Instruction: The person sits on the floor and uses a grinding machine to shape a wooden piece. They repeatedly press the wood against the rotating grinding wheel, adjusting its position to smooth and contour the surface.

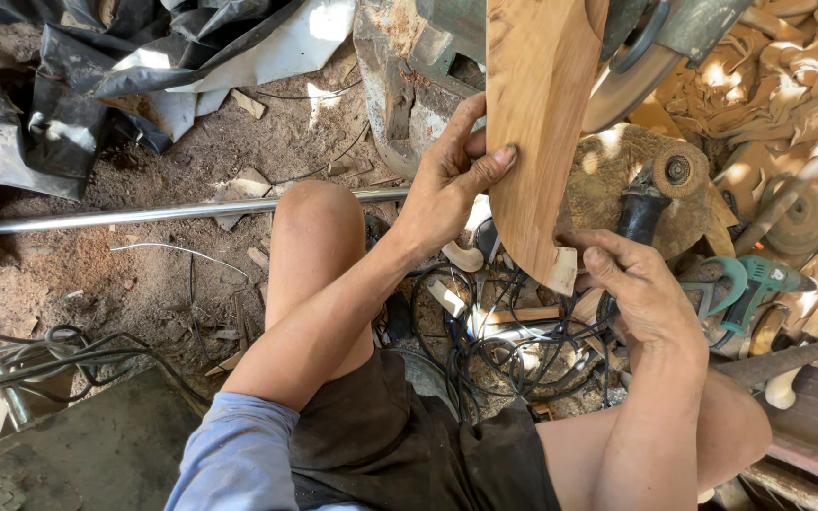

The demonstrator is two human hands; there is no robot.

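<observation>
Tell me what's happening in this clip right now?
A seated person holds a curved wooden board upright with both hands. The left hand grips its left edge; the right hand pinches the lower corner. The board's upper part sits against a round grinding disc. On the dirt floor below lie an angle grinder, tangled cables and a metal pipe.

Board: bare wood, matt, sanded smooth, reddish grain; chipped pale at its lower corner
Pipe: metal, glossy, smooth
Sheeting: black plastic, creased, shiny in patches
Grinder: black matt body; disc fibrous, dusty
Floor: rough earth with sawdust
Cables: black rubbery sheath, dull
</observation>
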